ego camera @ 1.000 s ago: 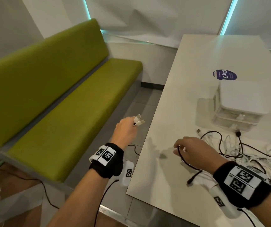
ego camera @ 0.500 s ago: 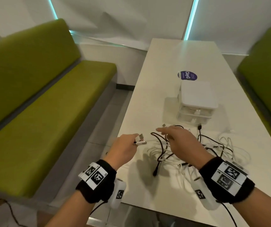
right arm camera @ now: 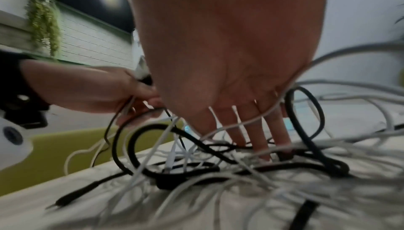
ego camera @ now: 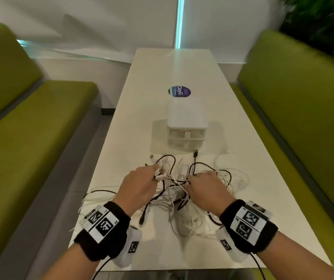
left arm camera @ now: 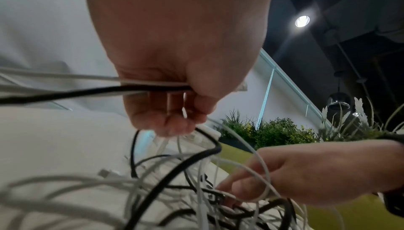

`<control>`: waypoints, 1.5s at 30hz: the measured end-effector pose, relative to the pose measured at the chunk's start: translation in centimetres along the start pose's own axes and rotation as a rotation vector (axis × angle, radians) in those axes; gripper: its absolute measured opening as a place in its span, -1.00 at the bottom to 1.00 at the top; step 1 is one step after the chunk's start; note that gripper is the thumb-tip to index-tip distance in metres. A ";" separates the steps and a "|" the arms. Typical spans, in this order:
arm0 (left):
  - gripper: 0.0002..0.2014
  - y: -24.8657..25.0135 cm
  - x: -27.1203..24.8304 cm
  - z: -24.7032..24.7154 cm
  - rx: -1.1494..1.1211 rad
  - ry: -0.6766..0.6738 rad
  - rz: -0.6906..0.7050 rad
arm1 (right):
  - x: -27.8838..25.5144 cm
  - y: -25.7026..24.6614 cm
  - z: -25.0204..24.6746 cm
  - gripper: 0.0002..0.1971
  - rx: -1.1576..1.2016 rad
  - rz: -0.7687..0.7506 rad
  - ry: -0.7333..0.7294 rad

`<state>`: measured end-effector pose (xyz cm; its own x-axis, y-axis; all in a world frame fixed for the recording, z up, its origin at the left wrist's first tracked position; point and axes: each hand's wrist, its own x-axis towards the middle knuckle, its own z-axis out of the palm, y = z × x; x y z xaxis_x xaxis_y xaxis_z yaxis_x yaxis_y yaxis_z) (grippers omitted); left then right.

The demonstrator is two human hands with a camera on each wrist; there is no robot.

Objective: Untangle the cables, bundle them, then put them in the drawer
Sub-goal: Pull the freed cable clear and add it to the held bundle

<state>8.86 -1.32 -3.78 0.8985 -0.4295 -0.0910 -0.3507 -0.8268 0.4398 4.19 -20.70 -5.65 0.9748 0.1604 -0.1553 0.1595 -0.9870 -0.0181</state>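
My left hand [ego camera: 140, 183] is curled round a few strands, white ones and one black, with plug ends poking out past the knuckles. My right hand [ego camera: 206, 187] is loose, fingers straight and poked down into the tangled cables [ego camera: 182, 190] mid-frame on the white table [ego camera: 133, 126]. I'd say the trick here is to keep the left grip firm and let the right fingers spread loops apart, not yank, or the knots just tighten. The drawer unit [ego camera: 186, 126] sits just above the pile, drawers closed. Only readable writing: a round blue sticker [ego camera: 179, 91] saying "ClayG" above that, plus coded tags on both wristbands
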 end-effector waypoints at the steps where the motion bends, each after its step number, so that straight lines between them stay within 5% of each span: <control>1: -0.68 0.4 0.2 0.5 0.040 -0.050 0.007 | -0.1 0.2 0.1 -0.72 0.020 -0.008 0.001; 5: -0.72 1.4 0.2 1.7 0.110 -0.143 0.027 | 0.4 2.1 -1.2 -0.71 0.288 0.035 -0.070; 9: -0.73 0.9 0.9 2.0 0.018 -0.148 -0.009 | 3.6 4.4 -3.0 -0.71 0.325 0.252 0.190; 14: -0.80 0.5 1.1 1.2 -0.056 -0.082 -0.020 | 7.1 4.0 -1.8 -0.80 0.280 0.375 -0.094; 18: -0.68 0.2 1.1 0.0 -0.241 0.048 -0.066 | 7.1 3.0 -2.0 -0.76 0.336 0.385 0.010; 21: -0.67 0.2 0.9 -0.2 -0.348 0.138 -0.085 | 6.1 2.2 -3.3 -0.70 0.390 0.337 0.137; 28: -0.62 0.8 -0.1 -0.8 -0.757 0.244 -0.077 | 2.5 -3.1 -6.4 -0.88 0.758 0.008 0.354; 34: -0.38 0.4 -1.2 -1.7 -0.963 0.227 -0.003 | 1.7 -6.8 -6.3 -0.89 1.194 -0.085 0.377; 45: -0.43 -0.6 -2.4 -1.6 -1.293 0.136 -0.011 | 2.0 -8.2 -5.1 -0.89 1.360 -0.186 0.245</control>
<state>7.37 0.77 -2.40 0.9458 -0.3220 -0.0429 0.0957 0.1501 0.9840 5.66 -12.25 -0.79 0.9810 0.1462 0.1275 0.1508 -0.1616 -0.9753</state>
